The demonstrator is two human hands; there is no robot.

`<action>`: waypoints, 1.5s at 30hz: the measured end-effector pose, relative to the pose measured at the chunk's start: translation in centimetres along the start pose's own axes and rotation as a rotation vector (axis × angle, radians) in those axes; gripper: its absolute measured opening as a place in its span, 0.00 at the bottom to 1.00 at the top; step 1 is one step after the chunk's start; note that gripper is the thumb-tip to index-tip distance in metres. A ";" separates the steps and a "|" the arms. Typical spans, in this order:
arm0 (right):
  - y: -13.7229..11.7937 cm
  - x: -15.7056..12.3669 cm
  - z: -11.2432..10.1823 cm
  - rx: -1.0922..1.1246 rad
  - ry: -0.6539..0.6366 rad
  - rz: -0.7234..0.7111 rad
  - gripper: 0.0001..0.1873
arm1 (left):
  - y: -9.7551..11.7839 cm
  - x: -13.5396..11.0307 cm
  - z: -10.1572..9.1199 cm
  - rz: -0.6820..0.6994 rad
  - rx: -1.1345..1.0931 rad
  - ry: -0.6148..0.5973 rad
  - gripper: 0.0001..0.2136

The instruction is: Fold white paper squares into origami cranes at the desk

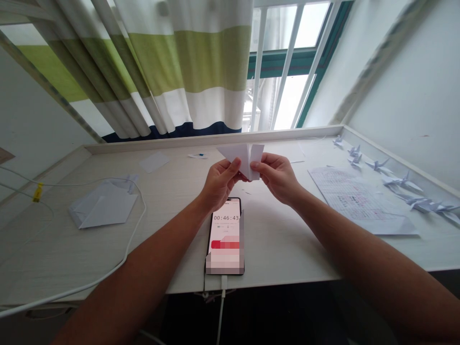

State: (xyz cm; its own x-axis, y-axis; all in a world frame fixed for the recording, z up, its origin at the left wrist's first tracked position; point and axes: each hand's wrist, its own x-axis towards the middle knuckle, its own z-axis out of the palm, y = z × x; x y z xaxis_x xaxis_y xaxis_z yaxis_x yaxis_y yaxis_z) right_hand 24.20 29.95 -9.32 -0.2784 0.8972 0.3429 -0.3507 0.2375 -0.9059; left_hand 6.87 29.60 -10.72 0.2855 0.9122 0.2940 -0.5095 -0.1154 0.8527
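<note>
A folded white paper piece (244, 158) is held up over the desk between both hands. My left hand (219, 179) pinches its lower left part with thumb and fingers. My right hand (278, 175) pinches its lower right part, thumb on the front. Two pointed flaps stick up above my fingers. Directly below the hands a phone (225, 237) lies flat on the white desk (280, 239), showing a running timer, with a cable plugged into its near end.
A stack of white paper sheets (104, 206) lies at the left, with a white cable (129, 239) looping round it. A printed sheet (355, 201) lies at the right. Several folded paper cranes (402, 182) line the right edge. A striped curtain (179, 72) hangs behind.
</note>
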 end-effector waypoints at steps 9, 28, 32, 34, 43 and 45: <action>0.6 -0.1 0.6 0.025 -0.013 -0.036 0.09 | -0.1 0.1 0.5 0.044 0.047 0.071 0.14; 0.7 -0.1 1.5 0.083 0.017 0.029 0.15 | -0.5 0.2 0.9 0.099 0.017 0.183 0.16; 0.5 -0.1 1.1 0.113 -0.028 0.067 0.14 | -0.4 0.2 0.6 0.111 0.053 0.194 0.16; 0.6 -0.1 0.8 0.113 -0.042 0.089 0.13 | -0.4 0.2 0.5 0.113 0.054 0.182 0.16; 0.7 0.0 0.5 0.031 -0.010 0.035 0.12 | -0.2 0.1 0.1 0.035 0.038 0.036 0.19; 0.6 0.0 0.6 0.037 -0.003 0.026 0.13 | -0.1 0.1 0.1 0.032 0.023 -0.014 0.18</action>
State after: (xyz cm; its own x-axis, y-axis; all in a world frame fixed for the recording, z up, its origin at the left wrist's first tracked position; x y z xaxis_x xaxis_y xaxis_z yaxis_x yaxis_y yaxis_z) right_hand 23.45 29.87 -9.72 -0.2902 0.9019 0.3200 -0.3758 0.2002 -0.9048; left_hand 6.97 29.65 -10.75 0.2808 0.9022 0.3275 -0.4998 -0.1538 0.8524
